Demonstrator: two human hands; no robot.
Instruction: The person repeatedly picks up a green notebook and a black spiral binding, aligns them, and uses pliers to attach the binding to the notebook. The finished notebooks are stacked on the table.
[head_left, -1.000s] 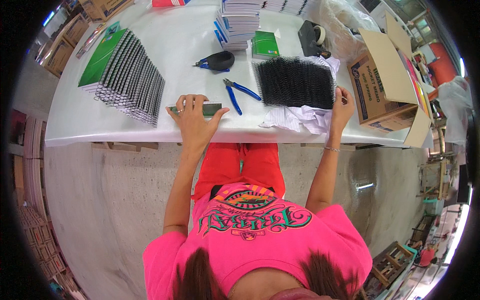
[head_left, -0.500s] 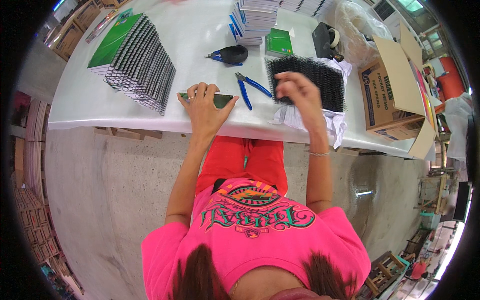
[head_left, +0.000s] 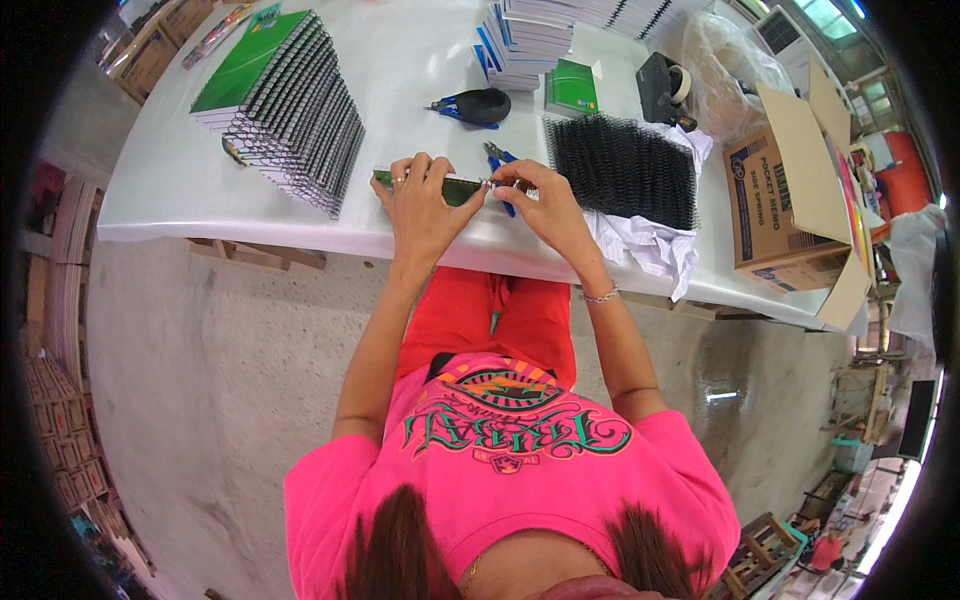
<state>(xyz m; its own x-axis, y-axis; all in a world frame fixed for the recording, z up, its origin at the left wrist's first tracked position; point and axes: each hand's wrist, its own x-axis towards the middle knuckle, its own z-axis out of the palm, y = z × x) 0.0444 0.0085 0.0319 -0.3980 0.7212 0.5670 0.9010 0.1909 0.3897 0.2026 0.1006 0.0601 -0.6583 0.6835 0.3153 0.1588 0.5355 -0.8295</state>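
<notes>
My left hand (head_left: 420, 205) is closed over a small green notebook (head_left: 458, 190) that stands on its long edge near the table's front. At the right end of that notebook, my right hand (head_left: 545, 205) pinches what looks like a black binding coil, mostly hidden by the fingers. Blue-handled cutting pliers (head_left: 497, 153) lie partly behind this hand. Just to its right is a pile of black spiral coils (head_left: 625, 170) on crumpled white paper (head_left: 650, 245).
A tall stack of spiral-bound green notebooks (head_left: 300, 110) stands at left. Farther back are another blue-handled tool (head_left: 475, 106), a green notebook (head_left: 572, 88), a white notebook stack (head_left: 530, 45) and a black tape dispenser (head_left: 660, 90). An opened cardboard box (head_left: 780, 200) stands at right.
My right hand has moved left from above the coil pile to the notebook's right end and now pinches there. My left hand stays on the notebook.
</notes>
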